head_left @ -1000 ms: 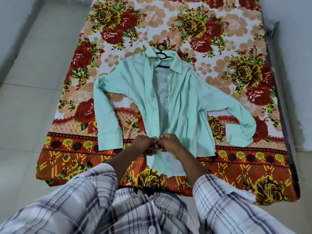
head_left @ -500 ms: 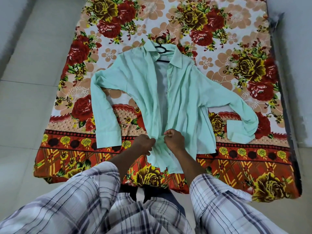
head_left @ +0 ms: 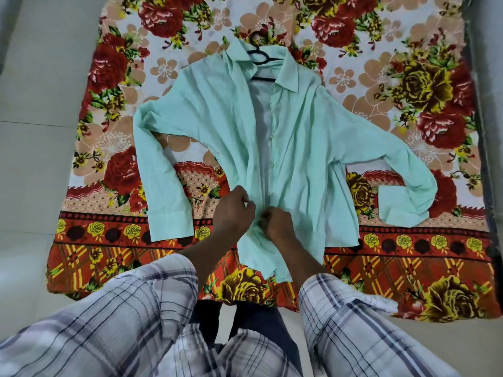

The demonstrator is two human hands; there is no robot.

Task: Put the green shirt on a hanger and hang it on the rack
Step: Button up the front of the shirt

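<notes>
The green shirt (head_left: 299,148) lies face up and spread out on a floral bedspread (head_left: 408,254), collar away from the person and hem toward them. Its front is open from the collar down, showing the paler inside of the back. A dark hanger (head_left: 260,57) sits inside the collar. Only its hook and a short stretch of its bars show. The rest is covered by the shoulders, and the hook is hard to pick out against the busy flower print.

Low on the front, the left hand (head_left: 231,213) and right hand (head_left: 277,224) meet, almost touching. Each grasps one front edge of the shirt. The fingers (head_left: 244,201) are curled in tightly, so their tips and whatever lies between them are hidden behind knuckles and bunched cloth. Whether a button sits there cannot be told. The right forearm covers part of the lower front.

The shirt's left sleeve runs straight down toward the near border of the spread. The right sleeve bends outward, and its cuff (head_left: 394,205) is folded back toward the body. Plaid sleeves (head_left: 152,295) fill the bottom of the view, with dark trousers (head_left: 258,322) between them. The far end of the spread is cut off at the top, and pale floor tiles (head_left: 40,131) run along its left side.
</notes>
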